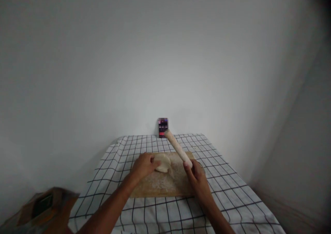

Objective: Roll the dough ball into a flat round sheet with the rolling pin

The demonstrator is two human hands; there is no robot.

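Observation:
A pale, flattened round of dough (162, 163) is at the upper left part of a floured wooden board (165, 189). My left hand (144, 165) grips the dough's left edge between thumb and fingers. In my right hand (196, 173) is a light wooden rolling pin (178, 148), held near its lower end. The pin is raised at a slant, its far end pointing away and to the left. Loose flour is scattered across the board around the dough.
A white cloth with a dark grid (108, 179) covers the table. At the back, an upright phone-like object (162, 126), its picture blurred, leans by the white wall (165, 61). A brown cardboard box (48, 206) stands low at the left.

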